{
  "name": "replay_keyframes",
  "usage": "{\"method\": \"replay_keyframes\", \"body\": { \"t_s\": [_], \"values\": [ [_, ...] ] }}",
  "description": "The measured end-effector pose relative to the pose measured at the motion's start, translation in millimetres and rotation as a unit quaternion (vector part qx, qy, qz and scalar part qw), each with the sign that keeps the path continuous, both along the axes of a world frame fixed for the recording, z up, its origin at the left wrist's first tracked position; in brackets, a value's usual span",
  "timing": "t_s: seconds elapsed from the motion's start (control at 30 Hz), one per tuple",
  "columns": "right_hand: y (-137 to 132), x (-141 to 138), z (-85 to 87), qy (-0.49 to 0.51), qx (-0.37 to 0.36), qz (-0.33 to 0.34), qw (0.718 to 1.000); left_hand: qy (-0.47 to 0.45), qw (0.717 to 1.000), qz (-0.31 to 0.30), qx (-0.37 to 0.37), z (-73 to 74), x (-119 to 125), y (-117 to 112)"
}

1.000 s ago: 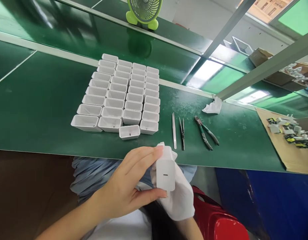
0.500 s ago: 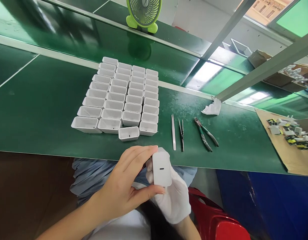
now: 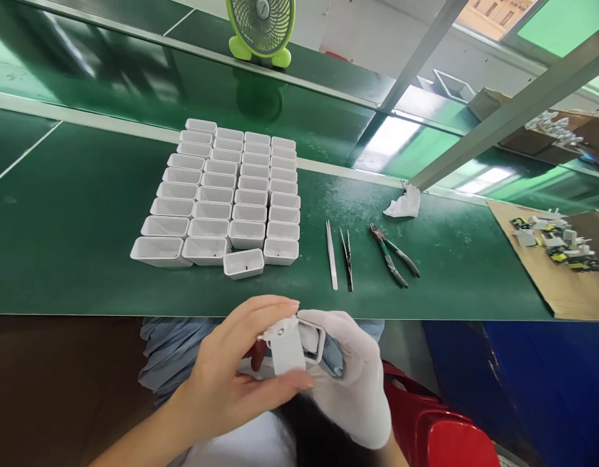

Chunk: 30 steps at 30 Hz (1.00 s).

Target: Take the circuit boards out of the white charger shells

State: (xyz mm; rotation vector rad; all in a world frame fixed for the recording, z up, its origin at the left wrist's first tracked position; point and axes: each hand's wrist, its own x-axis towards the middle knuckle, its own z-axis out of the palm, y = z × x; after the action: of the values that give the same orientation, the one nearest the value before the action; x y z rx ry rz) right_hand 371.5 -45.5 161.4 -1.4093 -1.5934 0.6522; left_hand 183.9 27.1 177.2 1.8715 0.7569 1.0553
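My bare left hand (image 3: 246, 363) pinches a flat white piece (image 3: 288, 350) between thumb and fingers; a small shiny spot and knobby bits show at its top. My right hand (image 3: 360, 370), in a white glove, is closed around a white rectangular housing (image 3: 321, 336), its hollow open end turned up towards me. The flat piece is right beside that opening; whether they touch I cannot tell. On the green table (image 3: 76, 259) ahead, several similar white housings (image 3: 158, 248) stand in rows, open ends up. One housing (image 3: 244, 264) sits slightly askew at the front.
Two tweezers (image 3: 331, 256) and green-handled cutting pliers (image 3: 393, 255) lie right of the rows. Crumpled white material (image 3: 405, 202) is by the metal post. Cardboard (image 3: 528, 259) at the right bears small white and yellow-black parts. A green fan (image 3: 263, 29) stands behind; a red stool (image 3: 455, 428) is below.
The housing, earlier held with its slotted end facing me, is now turned with its open end showing, in my right hand. A flat white piece now shows in my left hand.
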Motion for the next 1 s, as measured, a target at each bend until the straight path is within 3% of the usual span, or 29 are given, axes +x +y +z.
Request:
{"method": "replay_keyframes", "body": {
  "t_s": [0.1, 0.17, 0.3, 0.4, 0.7, 1.0],
  "values": [
    [0.4, -2.1, -2.3, 0.037, 0.035, 0.006, 0.999, -0.085, 0.996, -0.001, -0.036, -7.6, -1.1, -1.4],
    [1.5, -2.4, -2.8, 0.039, 0.075, 0.000, 0.996, -0.106, 0.994, 0.013, -0.022, -12.1, -1.3, -1.7],
    [3.0, -0.7, -4.3, 0.032, 0.111, -0.011, 0.993, -0.047, 0.998, 0.020, 0.045, -12.2, 0.7, -2.0],
    [2.0, 0.6, -7.3, 0.035, 0.115, -0.006, 0.993, -0.026, 0.998, 0.028, 0.054, -9.1, 2.3, -4.0],
    [-5.0, -0.9, -14.3, 0.011, 0.096, -0.028, 0.995, -0.131, 0.988, 0.067, 0.042, -17.2, 5.1, -13.6],
    [8.6, -0.5, 4.9, -0.058, 0.113, -0.012, 0.992, -0.119, 0.987, 0.095, 0.057, -20.0, 4.2, -17.4]
  ]
}}
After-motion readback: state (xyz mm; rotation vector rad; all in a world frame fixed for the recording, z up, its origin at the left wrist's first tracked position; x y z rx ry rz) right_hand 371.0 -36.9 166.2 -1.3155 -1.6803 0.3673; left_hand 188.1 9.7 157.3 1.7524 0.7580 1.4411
